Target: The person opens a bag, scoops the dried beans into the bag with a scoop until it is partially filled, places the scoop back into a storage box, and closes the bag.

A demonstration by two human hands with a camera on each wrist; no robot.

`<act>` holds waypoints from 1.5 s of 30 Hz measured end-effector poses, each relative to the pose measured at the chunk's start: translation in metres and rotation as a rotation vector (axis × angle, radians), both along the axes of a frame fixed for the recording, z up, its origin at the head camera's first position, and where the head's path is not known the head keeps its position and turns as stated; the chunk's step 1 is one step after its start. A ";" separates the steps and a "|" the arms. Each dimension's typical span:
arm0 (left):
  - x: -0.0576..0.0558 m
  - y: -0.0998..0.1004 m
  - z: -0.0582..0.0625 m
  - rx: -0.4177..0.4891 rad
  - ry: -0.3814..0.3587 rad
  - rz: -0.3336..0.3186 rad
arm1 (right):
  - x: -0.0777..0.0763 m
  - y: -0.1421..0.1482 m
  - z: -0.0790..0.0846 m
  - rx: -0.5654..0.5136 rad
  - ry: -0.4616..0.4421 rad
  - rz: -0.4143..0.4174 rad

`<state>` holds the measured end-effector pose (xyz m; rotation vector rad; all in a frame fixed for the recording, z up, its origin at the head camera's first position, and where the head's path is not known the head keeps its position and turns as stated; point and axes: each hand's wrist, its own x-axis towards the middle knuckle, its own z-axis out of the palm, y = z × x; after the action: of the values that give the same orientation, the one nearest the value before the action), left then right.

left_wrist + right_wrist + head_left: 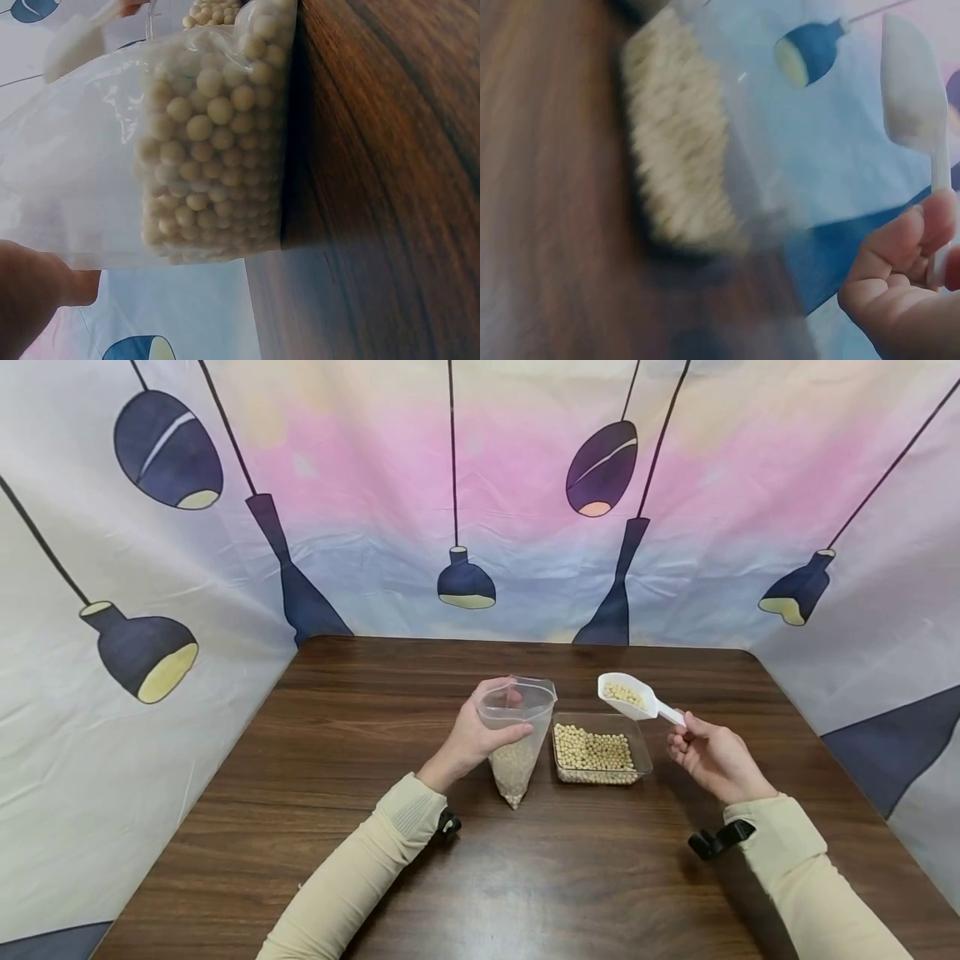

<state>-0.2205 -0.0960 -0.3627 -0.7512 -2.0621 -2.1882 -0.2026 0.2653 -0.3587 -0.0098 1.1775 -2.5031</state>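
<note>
My left hand (489, 727) grips a clear plastic bag (534, 720) near its open mouth. The lower part of the bag holds pale round beans (210, 142), and its bottom rests on the table. To the right stands a clear rectangular container (647, 760) with more of the same beans (592, 750) in it. Beyond and above the container's right side, my right hand (716, 762) pinches the handle of a white scoop (651, 700). A small load of beans lies in the scoop's bowl. In the right wrist view the scoop (913, 86) is seen from its outer side.
Everything stands on a dark wood-grain table (487, 877). Behind and at both sides hangs a cloth backdrop (390, 485) printed with lamps. Dark straps with small devices (722, 839) sit at the wrists, below the sleeves.
</note>
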 end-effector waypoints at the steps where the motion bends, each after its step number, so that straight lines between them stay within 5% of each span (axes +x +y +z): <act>1: 0.000 0.000 0.001 -0.006 -0.007 0.000 | 0.000 -0.002 0.005 -0.021 0.009 -0.001; 7: -0.006 0.001 -0.005 -0.027 -0.017 -0.003 | 0.001 -0.019 0.044 -0.073 0.128 0.026; 18: -0.005 0.001 -0.005 -0.022 0.012 0.006 | 0.008 -0.060 0.091 0.099 0.320 -0.055; 36: -0.005 0.000 -0.006 -0.029 -0.001 0.017 | 0.018 -0.081 0.105 0.303 0.456 -0.144; 45: -0.005 0.000 -0.005 -0.040 -0.019 0.010 | 0.019 -0.082 0.109 0.283 0.486 -0.145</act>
<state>-0.2257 -0.0958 -0.3682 -0.7255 -2.1193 -2.1638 -0.1833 0.1838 -0.2499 -0.4996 1.7726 -2.5068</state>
